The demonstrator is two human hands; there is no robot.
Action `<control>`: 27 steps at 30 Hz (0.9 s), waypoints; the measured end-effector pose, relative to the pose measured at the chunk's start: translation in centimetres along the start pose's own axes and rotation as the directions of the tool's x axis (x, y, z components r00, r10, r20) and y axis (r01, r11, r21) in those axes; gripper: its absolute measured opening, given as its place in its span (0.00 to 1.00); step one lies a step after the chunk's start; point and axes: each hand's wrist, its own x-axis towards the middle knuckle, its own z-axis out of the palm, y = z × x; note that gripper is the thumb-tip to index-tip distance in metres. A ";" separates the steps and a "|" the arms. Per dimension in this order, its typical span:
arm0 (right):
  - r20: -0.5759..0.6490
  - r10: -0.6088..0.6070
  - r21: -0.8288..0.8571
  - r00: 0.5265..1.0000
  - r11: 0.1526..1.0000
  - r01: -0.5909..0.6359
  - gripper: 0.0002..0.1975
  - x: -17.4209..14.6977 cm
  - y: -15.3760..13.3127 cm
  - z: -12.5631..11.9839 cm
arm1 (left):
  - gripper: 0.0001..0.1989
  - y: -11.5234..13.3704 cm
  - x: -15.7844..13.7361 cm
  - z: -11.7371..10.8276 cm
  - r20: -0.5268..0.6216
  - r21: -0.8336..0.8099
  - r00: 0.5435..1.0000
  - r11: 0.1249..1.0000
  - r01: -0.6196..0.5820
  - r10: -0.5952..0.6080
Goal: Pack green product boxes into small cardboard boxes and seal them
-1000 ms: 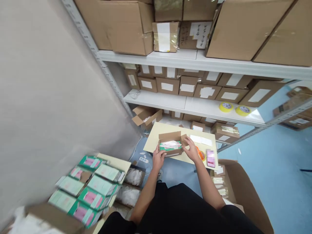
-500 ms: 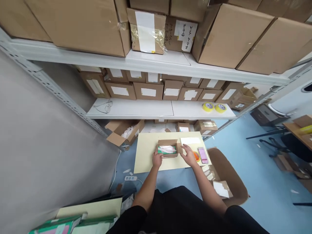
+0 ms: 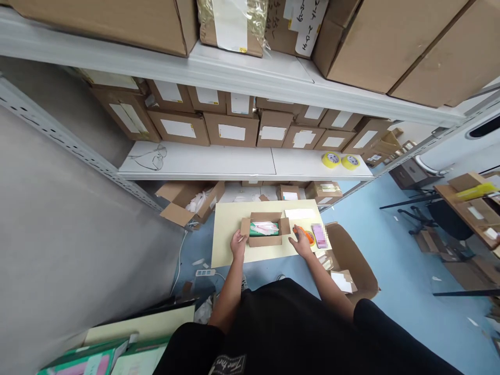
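Note:
A small open cardboard box [image 3: 265, 241] sits on a cream board, flaps out to its left and right. Inside it lie a green thing and a pale pink, plastic-looking wrap [image 3: 264, 228]. My left hand [image 3: 237, 246] is closed at the box's left flap, thumb and fingers about its edge. My right hand [image 3: 301, 245] reaches over an orange tape dispenser [image 3: 309, 235], its thumb spread away from the fingers; the fingers lie over the dispenser and partly hide it. A yellow ring shows beside the dispenser.
On the cream board [image 3: 226, 250] also lie white paper [image 3: 300, 214] and a pink, partly pixelated item [image 3: 319, 235]. A large open carton [image 3: 355, 260] stands at the right. Shelves ahead hold cardboard boxes, two yellow tape rolls [image 3: 331, 159] and glasses [image 3: 156, 158]. A power strip [image 3: 205, 272] lies below.
My right hand has left the box's right flap and moved right over the orange dispenser. My left hand has shifted to the left flap, now folded outward. The view has tilted down.

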 end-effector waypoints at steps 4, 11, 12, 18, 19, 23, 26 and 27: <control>-0.010 0.182 0.138 0.983 0.974 -0.178 0.40 2.0 0.9 1.4 | 0.32 1.4 -0.2 -0.1 0.274 0.311 0.945 0.913 -0.265 0.180; 0.174 0.127 0.193 0.977 0.968 -0.160 0.40 2.6 1.0 4.5 | 0.47 1.5 -1.9 0.4 0.494 0.641 0.868 0.656 -0.399 0.046; 0.200 0.102 0.184 0.975 0.973 -0.140 0.41 2.5 1.1 4.6 | 0.47 1.5 -2.0 0.4 0.487 0.667 0.873 0.634 -0.392 0.027; 0.252 0.015 0.299 0.968 0.950 -0.092 0.40 1.7 1.5 3.6 | 0.48 1.8 -1.8 0.1 0.484 0.707 0.875 0.583 -0.401 0.015; 0.259 -0.013 0.300 0.966 0.951 -0.068 0.39 1.7 1.3 3.5 | 0.48 1.9 -1.8 0.0 0.491 0.694 0.871 0.594 -0.406 0.021; 0.308 -0.125 0.176 0.943 0.982 0.073 0.36 1.9 0.1 4.0 | 0.45 1.7 -1.8 -0.7 0.518 0.612 0.849 0.647 -0.455 0.107; 0.400 -0.152 0.119 0.904 0.986 0.113 0.36 2.2 -0.2 3.9 | 0.38 1.7 -1.7 -1.5 0.510 0.561 0.845 0.682 -0.470 0.163; 0.433 -0.158 0.118 0.887 0.986 0.118 0.37 2.3 -0.1 3.7 | 0.35 1.7 -1.6 -1.7 0.499 0.548 0.849 0.695 -0.465 0.174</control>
